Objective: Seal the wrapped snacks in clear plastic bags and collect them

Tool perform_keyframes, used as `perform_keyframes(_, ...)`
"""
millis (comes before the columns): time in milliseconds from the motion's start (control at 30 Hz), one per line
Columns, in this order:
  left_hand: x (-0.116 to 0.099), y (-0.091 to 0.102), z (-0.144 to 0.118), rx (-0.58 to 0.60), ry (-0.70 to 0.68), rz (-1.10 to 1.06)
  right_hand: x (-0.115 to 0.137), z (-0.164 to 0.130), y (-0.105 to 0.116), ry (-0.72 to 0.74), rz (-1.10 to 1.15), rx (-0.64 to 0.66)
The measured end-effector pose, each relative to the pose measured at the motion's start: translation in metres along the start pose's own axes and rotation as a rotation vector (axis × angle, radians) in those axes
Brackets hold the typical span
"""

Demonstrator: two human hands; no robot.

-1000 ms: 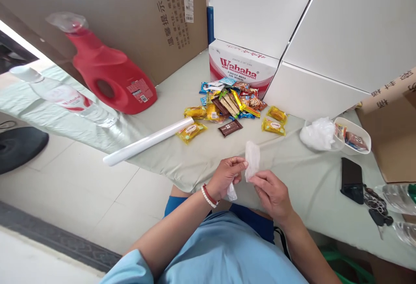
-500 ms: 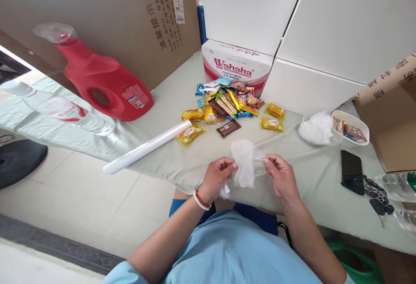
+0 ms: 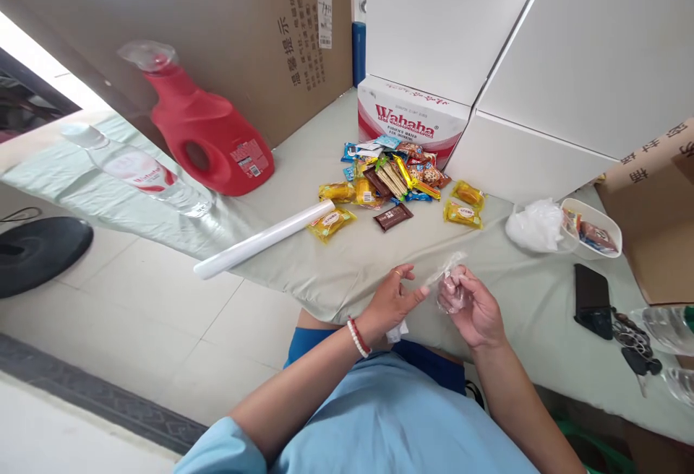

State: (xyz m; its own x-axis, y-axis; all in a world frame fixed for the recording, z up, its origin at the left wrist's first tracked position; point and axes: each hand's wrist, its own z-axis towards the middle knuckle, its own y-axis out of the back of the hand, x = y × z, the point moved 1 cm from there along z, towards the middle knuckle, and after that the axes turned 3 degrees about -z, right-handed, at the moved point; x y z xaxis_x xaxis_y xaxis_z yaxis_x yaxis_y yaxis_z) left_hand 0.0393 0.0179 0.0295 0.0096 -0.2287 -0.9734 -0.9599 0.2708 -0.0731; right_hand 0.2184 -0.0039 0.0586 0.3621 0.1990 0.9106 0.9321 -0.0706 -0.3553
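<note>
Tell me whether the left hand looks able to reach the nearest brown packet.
Likely yes: only cloth seems to lie between the left hand and the brown packet, though white material shows beneath that hand.

Crumpled clear plastic film is bunched over the right hand

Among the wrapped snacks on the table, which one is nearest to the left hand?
The dark brown rectangular wrapped bar, lying flat in front of the colourful snack heap; all the others lie farther from the left hand.
</note>
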Motion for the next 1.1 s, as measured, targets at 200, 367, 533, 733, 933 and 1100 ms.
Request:
perform_keyframes(200,0.006,0.004,0.002,0.089,0.026,-0.114,0.008,0.002,0.012,0.077,0.075,-0.111)
perform_keyframes(367,0.004,0.020,-0.005,0.030,-0.039,-0.126,0.007,0.006,0.031,0.035,0.186,-0.335)
perform_keyframes(533,-0.011,0.042,0.000,-0.078,0.028,-0.257,0.017,-0.002,0.044,-0.049,-0.009,-0.354)
perform_keyframes(733,-0.043,0.079,0.004,0.055,0.088,-0.119,0.033,-0.006,0.069,-0.163,-0.280,-0.119)
perform_keyframes(933,-0.028,0.080,0.009,-0.018,0.198,-0.139,0.005,0.019,0.086,0.273,-0.690,-0.660)
perform_keyframes(1100,-0.012,0.078,0.011,-0.191,0.216,-0.201,-0.030,0.006,0.060,-0.046,-0.523,-0.506)
